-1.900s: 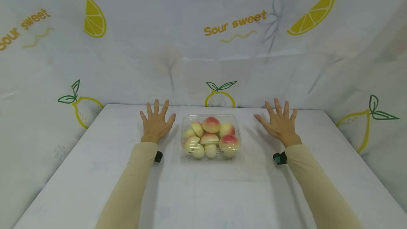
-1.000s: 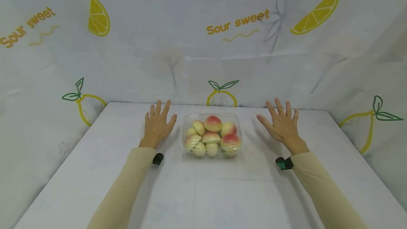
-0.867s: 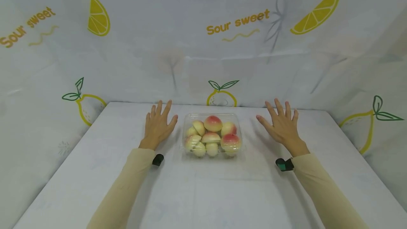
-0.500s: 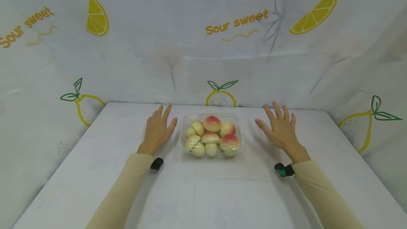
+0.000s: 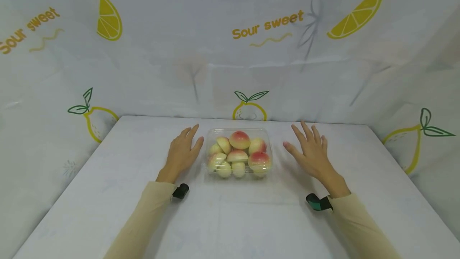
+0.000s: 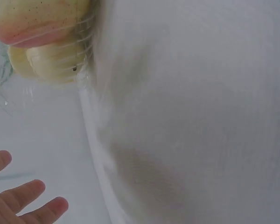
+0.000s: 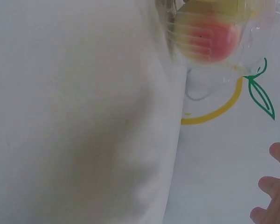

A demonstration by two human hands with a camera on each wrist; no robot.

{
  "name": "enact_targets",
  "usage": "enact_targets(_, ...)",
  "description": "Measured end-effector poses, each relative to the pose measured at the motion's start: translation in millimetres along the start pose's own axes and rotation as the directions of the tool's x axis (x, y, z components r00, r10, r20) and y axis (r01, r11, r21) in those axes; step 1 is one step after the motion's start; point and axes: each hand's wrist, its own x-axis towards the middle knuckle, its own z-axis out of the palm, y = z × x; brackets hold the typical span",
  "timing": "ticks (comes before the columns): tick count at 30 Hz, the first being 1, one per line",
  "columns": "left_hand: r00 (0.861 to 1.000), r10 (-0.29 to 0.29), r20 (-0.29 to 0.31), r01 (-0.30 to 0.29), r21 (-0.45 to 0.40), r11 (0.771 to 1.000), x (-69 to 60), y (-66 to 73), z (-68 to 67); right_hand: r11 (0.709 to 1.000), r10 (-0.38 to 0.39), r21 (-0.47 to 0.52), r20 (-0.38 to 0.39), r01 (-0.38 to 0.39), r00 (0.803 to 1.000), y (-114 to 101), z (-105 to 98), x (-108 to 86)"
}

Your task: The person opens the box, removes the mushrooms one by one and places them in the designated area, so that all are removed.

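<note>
A clear plastic box [image 5: 219, 132] with a lid sits near the middle of the table. Inside it lie several rounded cream pieces [image 5: 239, 140] blushed red, some like peaches and some mushroom-shaped. My left hand [image 5: 179, 153] is held just left of the box, apart from it, fingers relaxed and holding nothing. To the right, across a wider gap, is my right hand [image 5: 312, 155], its fingers spread and holding nothing. Fingertips of the left hand [image 6: 23, 198] show in the left wrist view, below the box. In the right wrist view, fingertips of the right hand [image 7: 270, 186] enter at the right edge.
The table [image 5: 251, 227] wears a white cloth. Behind it and at its sides hangs a pale curtain [image 5: 151, 71] printed with lemons and "Sour sweet". Each wrist carries a small dark device, such as the right wrist camera [image 5: 316, 202].
Both hands have drawn back a little toward the person and moved inward to the box. The left fingers are less spread than before. The box has stayed in place.
</note>
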Motion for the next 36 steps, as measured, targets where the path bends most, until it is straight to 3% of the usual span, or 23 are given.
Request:
enact_targets(4,1.0,-0.004,-0.003,0.004,-0.064,0.998,-3.6,3.7,1.3,1.0,0.0,0.029,0.025,-0.001,1.0,-4.8,1.0,-5.0)
enact_targets(10,0.999,-0.017,0.051,0.025,-0.157,0.987,-8.0,8.7,3.6,0.995,-0.04,0.093,0.02,0.038,0.999,-9.7,6.9,-12.3)
enact_targets(16,0.997,-0.019,0.069,0.033,-0.216,0.976,-11.3,12.9,5.1,0.979,-0.067,0.193,0.026,0.061,0.997,-15.1,12.5,-19.2)
enact_targets(26,0.993,-0.013,0.119,0.053,-0.343,0.938,-14.2,13.1,9.5,0.958,-0.115,0.279,0.149,0.07,0.982,-30.4,16.4,-26.8)
enact_targets(32,0.99,-0.02,0.138,0.07,-0.368,0.927,-17.3,13.7,5.9,0.958,-0.124,0.279,0.169,0.074,0.978,-33.0,17.9,-29.0)
enact_targets(36,0.987,-0.014,0.162,0.071,-0.354,0.933,-17.6,14.8,1.3,0.959,-0.123,0.275,0.168,0.073,0.978,-33.6,18.5,-29.4)
